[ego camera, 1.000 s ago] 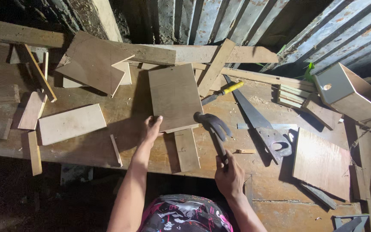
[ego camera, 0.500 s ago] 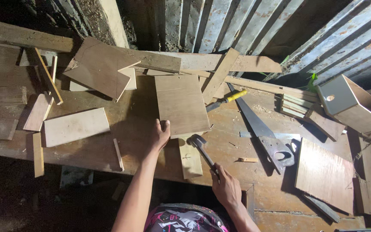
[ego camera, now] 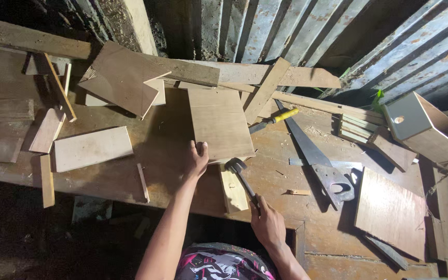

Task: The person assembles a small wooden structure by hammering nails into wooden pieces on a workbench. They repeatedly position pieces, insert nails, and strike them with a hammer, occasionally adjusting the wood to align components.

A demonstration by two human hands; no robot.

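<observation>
While the left hand point(ego camera: 197, 159) presses, fingers together, on the plywood panel's point(ego camera: 220, 122) near edge at counter point(ego camera: 130, 171) centre, the right hand point(ego camera: 266, 224) has fingers clamped on a hammer point(ego camera: 240, 176) at five o'clock beside it.

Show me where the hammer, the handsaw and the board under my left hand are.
hammer point(ego camera: 237, 167), head view, on its metal head.
handsaw point(ego camera: 307, 148), head view, on the middle of its blade.
board point(ego camera: 220, 122), head view, on the middle of its flat face.
</observation>
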